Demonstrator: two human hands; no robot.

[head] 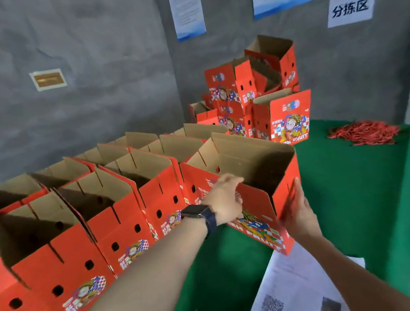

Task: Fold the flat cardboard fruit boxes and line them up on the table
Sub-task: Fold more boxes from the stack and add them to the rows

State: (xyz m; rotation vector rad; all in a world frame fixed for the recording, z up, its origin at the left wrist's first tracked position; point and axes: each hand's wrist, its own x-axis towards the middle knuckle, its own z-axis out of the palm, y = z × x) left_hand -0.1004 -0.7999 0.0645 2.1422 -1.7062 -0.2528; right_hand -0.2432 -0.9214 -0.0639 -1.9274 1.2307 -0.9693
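A folded red fruit box with a brown inside stands open-topped on the green table, at the right end of the front row. My left hand, a dark watch on its wrist, grips the box's near top edge. My right hand lies flat against the box's right corner, fingers pointing up. Several folded boxes stand in two rows to the left, tops open.
A heap of folded boxes is stacked at the back against the grey wall. A pile of red cords lies at the far right of the table. A printed white sheet lies at the near edge. The table's right edge drops off near a pale wall.
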